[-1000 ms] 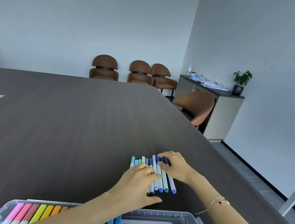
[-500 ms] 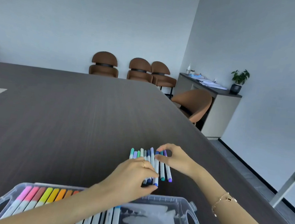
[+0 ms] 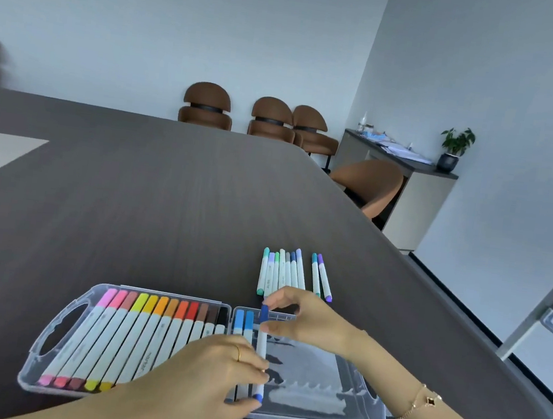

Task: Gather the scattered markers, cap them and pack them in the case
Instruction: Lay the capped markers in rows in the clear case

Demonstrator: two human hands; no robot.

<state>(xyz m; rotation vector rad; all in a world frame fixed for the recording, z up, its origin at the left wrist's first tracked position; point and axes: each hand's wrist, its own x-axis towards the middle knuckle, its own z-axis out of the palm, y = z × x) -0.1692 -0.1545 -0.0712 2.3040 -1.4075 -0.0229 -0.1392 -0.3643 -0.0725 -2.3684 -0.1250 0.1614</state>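
Dark-blue marker [image 3: 262,349] over clear case [image 3: 323,418], pinched at both ends: left hand [image 3: 215,371] on lower part, right hand [image 3: 304,319] near top cap. Case on dark table [image 3: 147,212], left half filled with markers. Loose markers [image 3: 281,272] just beyond case.

Both hands reach over the open case [image 3: 47,331], forearms coming in from its near side. The left hand [image 3: 215,371] lies palm down, fingertips [image 3: 258,372] pinching the near end of a dark blue marker [image 3: 262,345]. The right hand [image 3: 307,319] curls over the case's far edge, thumb and forefinger closed on that marker's far cap.
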